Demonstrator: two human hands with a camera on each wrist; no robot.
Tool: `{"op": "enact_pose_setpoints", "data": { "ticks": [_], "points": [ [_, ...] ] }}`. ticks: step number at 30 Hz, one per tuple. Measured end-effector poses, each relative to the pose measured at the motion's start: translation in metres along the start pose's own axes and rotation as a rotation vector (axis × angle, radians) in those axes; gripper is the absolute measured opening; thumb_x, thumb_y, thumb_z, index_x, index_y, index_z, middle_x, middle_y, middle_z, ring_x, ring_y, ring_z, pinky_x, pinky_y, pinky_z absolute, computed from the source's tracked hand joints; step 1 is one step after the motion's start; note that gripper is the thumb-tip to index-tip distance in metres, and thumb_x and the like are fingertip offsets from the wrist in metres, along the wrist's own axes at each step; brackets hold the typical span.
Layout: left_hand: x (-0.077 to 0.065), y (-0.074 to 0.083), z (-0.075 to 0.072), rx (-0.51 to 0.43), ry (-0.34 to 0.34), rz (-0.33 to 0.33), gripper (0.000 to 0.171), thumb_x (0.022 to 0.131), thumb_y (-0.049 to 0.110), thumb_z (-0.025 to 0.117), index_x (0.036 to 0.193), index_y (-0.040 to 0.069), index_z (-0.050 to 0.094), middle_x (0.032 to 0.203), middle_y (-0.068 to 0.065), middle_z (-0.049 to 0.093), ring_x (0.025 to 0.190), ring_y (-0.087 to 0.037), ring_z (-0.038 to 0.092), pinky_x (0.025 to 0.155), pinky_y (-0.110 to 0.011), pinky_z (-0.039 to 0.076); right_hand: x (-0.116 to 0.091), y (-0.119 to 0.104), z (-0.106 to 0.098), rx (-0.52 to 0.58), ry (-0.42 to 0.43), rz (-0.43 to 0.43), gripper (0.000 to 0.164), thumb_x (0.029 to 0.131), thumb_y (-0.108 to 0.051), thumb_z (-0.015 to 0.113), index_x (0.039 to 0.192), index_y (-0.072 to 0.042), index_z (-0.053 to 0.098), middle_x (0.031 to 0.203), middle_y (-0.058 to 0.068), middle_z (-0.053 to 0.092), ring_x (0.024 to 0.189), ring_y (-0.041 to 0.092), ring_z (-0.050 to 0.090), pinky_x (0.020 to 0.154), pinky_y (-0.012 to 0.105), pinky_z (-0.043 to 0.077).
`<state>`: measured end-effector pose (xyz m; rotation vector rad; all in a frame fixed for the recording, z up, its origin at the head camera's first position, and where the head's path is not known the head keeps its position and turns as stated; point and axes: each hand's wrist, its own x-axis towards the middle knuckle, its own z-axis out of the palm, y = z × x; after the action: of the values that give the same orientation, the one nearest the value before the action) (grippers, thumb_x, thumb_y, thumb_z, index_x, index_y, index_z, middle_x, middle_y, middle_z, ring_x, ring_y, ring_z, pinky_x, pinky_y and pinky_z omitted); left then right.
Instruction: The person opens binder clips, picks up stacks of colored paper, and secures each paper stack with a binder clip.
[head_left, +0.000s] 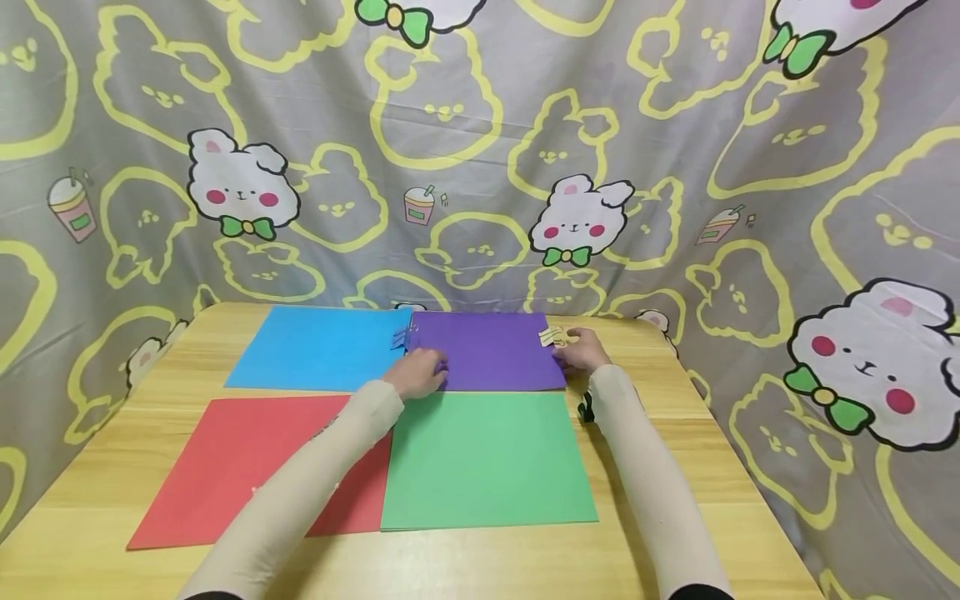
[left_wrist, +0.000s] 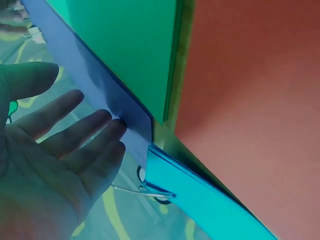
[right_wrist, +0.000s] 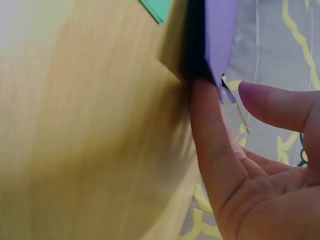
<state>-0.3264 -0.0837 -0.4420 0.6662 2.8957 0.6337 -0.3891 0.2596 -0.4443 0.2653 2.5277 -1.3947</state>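
Observation:
A purple sheet [head_left: 491, 354] lies at the back of the table, its right end slightly raised in the right wrist view. My left hand [head_left: 417, 372] is at its left end, fingers extended and slightly bent; in the left wrist view the palm [left_wrist: 45, 165] faces the camera and holds nothing. At the right end, my right hand [head_left: 583, 350] has a finger [right_wrist: 212, 120] under the sheet's edge, with the thumb [right_wrist: 270, 102] apart from it. A pale yellow clip [head_left: 551, 336] sits on that right edge. A blue clip [head_left: 401, 337] is at the boundary with the blue sheet [head_left: 318, 346].
Nearer on the wooden table [head_left: 675, 492] lie a red sheet [head_left: 240, 458] and a green sheet [head_left: 491, 458], side by side. A small black item [head_left: 586, 407] is by the right wrist. A patterned curtain [head_left: 450, 108] hangs behind and along the sides.

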Motion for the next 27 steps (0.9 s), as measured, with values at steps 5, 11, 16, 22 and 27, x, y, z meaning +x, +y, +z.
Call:
{"op": "enact_pose_setpoints", "data": {
  "ticks": [5, 11, 16, 22, 27],
  "points": [
    [-0.006, -0.005, -0.014, -0.061, 0.051, 0.018, 0.037, 0.103, 0.015, 0.059, 0.134, -0.005, 0.063, 0.135, -0.023, 0.067, 0.132, -0.041, 0.06, 0.112, -0.053, 0.049, -0.017, 0.0, -0.015, -0.026, -0.019, -0.029, 0.071, 0.103, -0.018, 0.063, 0.16, 0.004, 0.026, 0.127, 0.029, 0.067, 0.081, 0.019, 0.073, 0.077, 0.036, 0.065],
    [-0.028, -0.028, -0.055, -0.178, 0.101, -0.065, 0.043, 0.106, 0.021, 0.055, 0.141, -0.005, 0.057, 0.145, -0.024, 0.059, 0.134, -0.042, 0.057, 0.112, -0.056, 0.049, -0.045, -0.004, -0.045, 0.009, 0.018, -0.1, 0.063, 0.108, -0.027, 0.055, 0.158, 0.004, 0.033, 0.145, 0.03, 0.055, 0.101, 0.026, 0.075, 0.09, 0.039, 0.064],
    [-0.07, -0.062, -0.093, -0.184, 0.138, -0.186, 0.048, 0.108, 0.027, 0.053, 0.144, -0.006, 0.053, 0.145, -0.028, 0.057, 0.13, -0.045, 0.058, 0.107, -0.06, 0.05, -0.067, -0.006, -0.065, -0.003, 0.07, -0.163, 0.058, 0.108, -0.035, 0.053, 0.154, 0.0, 0.043, 0.143, 0.029, 0.058, 0.098, 0.017, 0.073, 0.089, 0.037, 0.064],
    [-0.132, -0.106, -0.127, -0.118, 0.146, -0.296, 0.062, 0.109, 0.034, 0.049, 0.144, -0.016, 0.044, 0.142, -0.041, 0.05, 0.129, -0.056, 0.052, 0.108, -0.068, 0.045, -0.091, 0.002, -0.079, -0.137, 0.108, -0.268, 0.051, 0.109, -0.033, 0.053, 0.146, 0.002, 0.051, 0.131, 0.03, 0.063, 0.104, 0.035, 0.071, 0.076, 0.031, 0.064],
    [-0.184, -0.141, -0.13, -0.048, 0.076, -0.424, 0.08, 0.108, 0.045, 0.045, 0.146, -0.024, 0.032, 0.145, -0.048, 0.037, 0.13, -0.065, 0.042, 0.106, -0.074, 0.04, -0.105, 0.012, -0.077, -0.301, 0.092, -0.301, 0.051, 0.109, -0.034, 0.052, 0.142, 0.006, 0.054, 0.125, 0.032, 0.065, 0.102, 0.042, 0.07, 0.075, 0.038, 0.063]
  ]
}}
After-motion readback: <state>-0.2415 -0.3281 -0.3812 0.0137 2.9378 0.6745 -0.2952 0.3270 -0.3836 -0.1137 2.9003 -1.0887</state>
